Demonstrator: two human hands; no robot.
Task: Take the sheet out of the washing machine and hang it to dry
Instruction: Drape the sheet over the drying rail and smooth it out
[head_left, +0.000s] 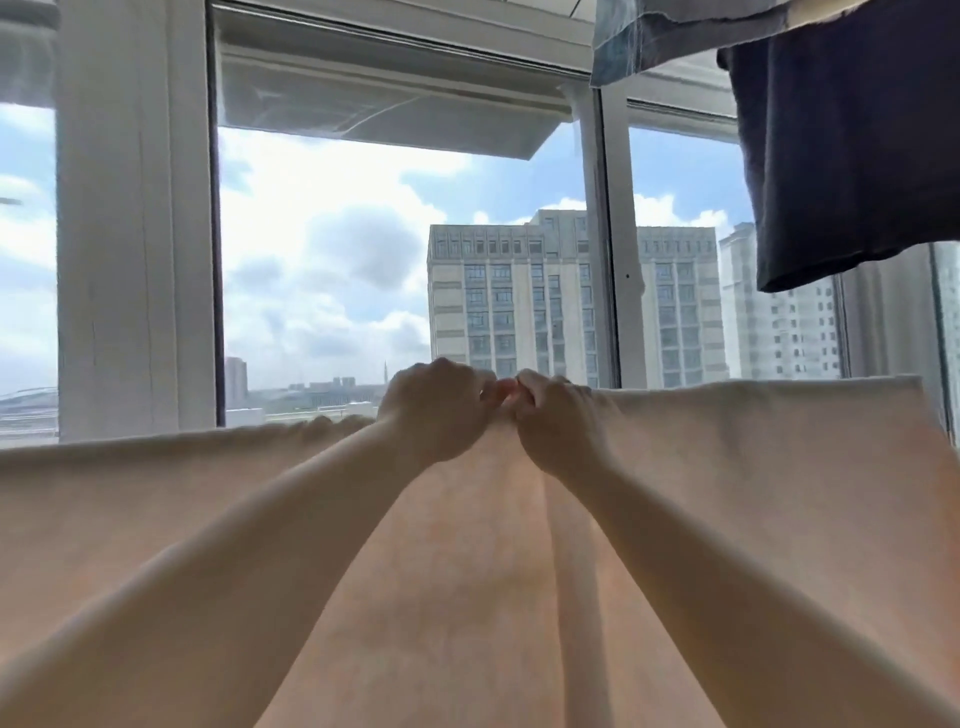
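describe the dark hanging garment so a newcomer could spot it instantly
Start at the big white-framed window and go to the top right corner. There the dark navy cloth garment hangs down. Unlike the faded blue denim piece beside it, it is plain, far darker and hangs lower.

Both bare forearms reach forward and upward from the lower corners of the view, converging toward the top edge of the pale peach cloth sheet. The left hand is curled knuckles-up, its fingers folded over that edge and gripping it. The right hand sits just beside it, fingers likewise curled round the edge. The two hands meet at the fingertips, wrists roughly level, arms nearly straight.
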